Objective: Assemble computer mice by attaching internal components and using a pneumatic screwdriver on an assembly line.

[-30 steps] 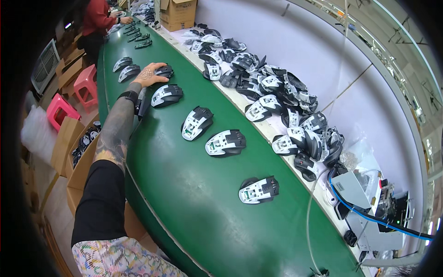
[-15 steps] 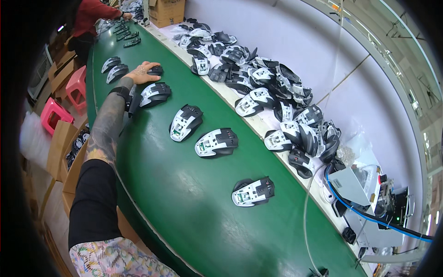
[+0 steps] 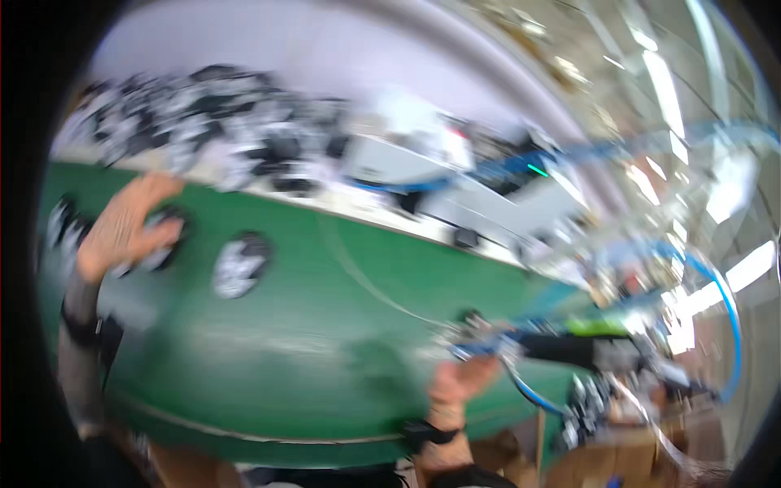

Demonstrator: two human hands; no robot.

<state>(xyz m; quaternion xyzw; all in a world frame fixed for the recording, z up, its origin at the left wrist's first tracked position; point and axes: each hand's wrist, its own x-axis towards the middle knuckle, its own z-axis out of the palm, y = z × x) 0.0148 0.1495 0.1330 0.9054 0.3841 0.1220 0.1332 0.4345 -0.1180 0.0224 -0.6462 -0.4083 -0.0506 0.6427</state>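
My left hand (image 3: 130, 224) is over the green work surface (image 3: 309, 350) at the left, thumb and fingers spread apart. Beside and partly under its thumb lies a black-and-white computer mouse (image 3: 172, 244); blur hides whether they touch. More mice (image 3: 63, 224) sit left of the hand, and a single mouse (image 3: 242, 264) lies to its right. At the lower right my right hand (image 3: 460, 386) is at the near end of a long black tool (image 3: 561, 350) with blue parts and a hose. Its fingers are smeared, so any grip is unclear.
A heap of black-and-white mouse parts (image 3: 203, 122) fills the pale ledge along the wall. Right of it stands a grey box-shaped device (image 3: 399, 163) with a blue hose. Several mouse parts (image 3: 586, 407) lie by cardboard boxes (image 3: 602, 459) at the lower right.
The view has swung to the right and blurred. My left hand has come off the mouse it covered at the far end. My right hand and the long tool have come into view.
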